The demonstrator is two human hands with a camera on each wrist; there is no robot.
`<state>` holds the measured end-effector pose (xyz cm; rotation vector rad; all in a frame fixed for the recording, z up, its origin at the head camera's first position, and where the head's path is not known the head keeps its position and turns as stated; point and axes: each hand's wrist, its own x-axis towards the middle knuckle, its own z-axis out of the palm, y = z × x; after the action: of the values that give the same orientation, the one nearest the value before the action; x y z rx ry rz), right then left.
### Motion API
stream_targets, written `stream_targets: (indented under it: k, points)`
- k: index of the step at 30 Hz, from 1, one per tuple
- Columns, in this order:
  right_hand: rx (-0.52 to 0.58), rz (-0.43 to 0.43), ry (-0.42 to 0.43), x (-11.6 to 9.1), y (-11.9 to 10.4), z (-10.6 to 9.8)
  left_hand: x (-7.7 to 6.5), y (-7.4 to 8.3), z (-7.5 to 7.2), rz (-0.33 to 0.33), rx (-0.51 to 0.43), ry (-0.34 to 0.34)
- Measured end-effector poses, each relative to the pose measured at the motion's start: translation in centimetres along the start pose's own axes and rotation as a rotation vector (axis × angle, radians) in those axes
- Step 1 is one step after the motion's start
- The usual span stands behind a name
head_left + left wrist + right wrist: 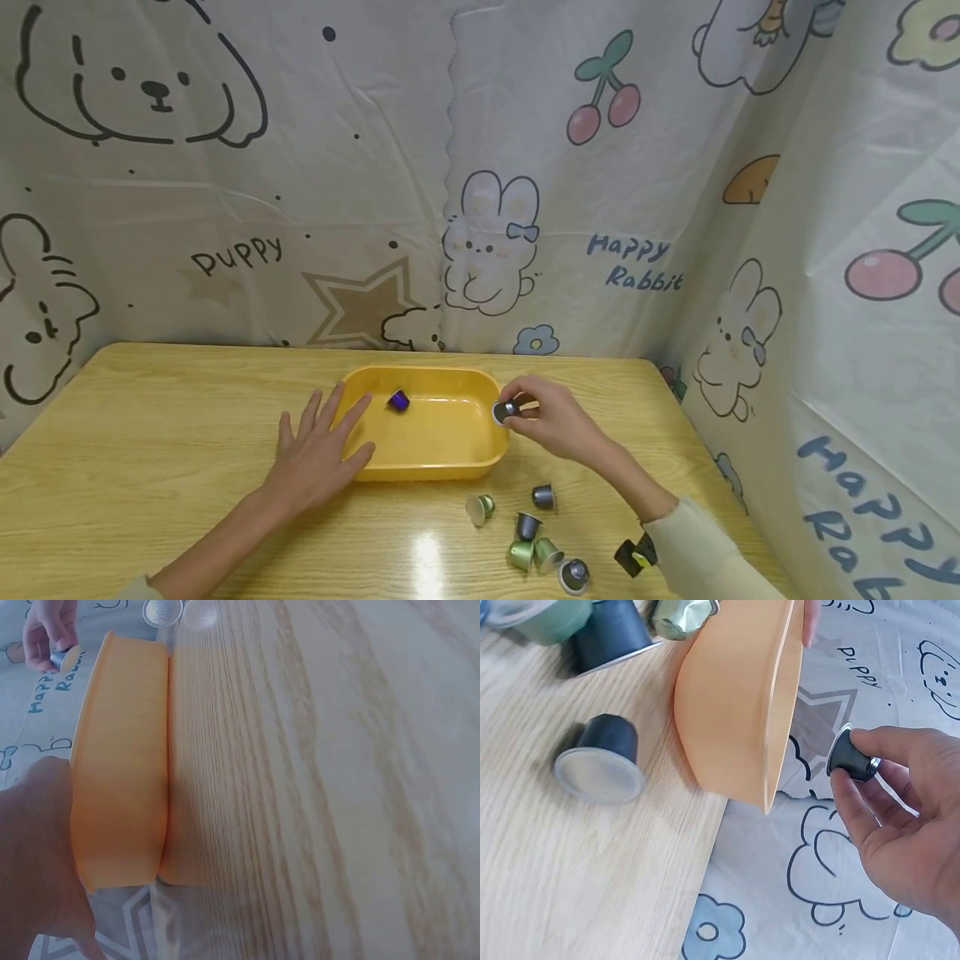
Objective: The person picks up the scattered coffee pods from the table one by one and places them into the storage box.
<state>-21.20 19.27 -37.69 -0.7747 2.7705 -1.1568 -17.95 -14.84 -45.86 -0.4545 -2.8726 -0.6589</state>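
A dark coffee capsule (850,757) is pinched between the thumb and fingers of my right hand (552,418), by the right rim of a yellow plastic tub (431,472). Inside the tub, toward the back left, lies a purple capsule (399,401). My left hand (318,454) rests at the tub's left side, its fingers spread over the rim. In the left wrist view the tub's orange-looking side (124,765) stands beside that hand.
In front of the tub, several loose capsules lie on the wooden table (187,433): dark ones (528,526) and green ones (521,554). Small black pieces (633,557) are near the right sleeve (701,550). A patterned cloth (360,167) hangs behind and to the right.
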Motion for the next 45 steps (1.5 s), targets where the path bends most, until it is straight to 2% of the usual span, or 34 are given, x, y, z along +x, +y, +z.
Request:
stream_targets:
  k: [10,20,27,38,45]
  points:
    - [0.051,-0.052,-0.041,2.2,-0.4,1.4,0.0,0.2,0.0,-0.004,0.001,-0.003]
    - [0.033,-0.040,-0.084,4.4,-0.3,2.8,0.0,0.1,0.1,-0.001,0.006,0.007]
    - [-0.017,-0.053,-0.108,5.6,-0.3,4.0,0.0,0.0,0.1,-0.004,0.004,0.002]
    - [-0.013,-0.054,-0.138,7.1,-1.3,5.5,0.0,0.1,0.0,-0.010,0.007,-0.004]
    - [-0.012,-0.025,-0.154,8.0,-1.9,6.2,0.1,0.1,0.0,-0.014,0.006,-0.010]
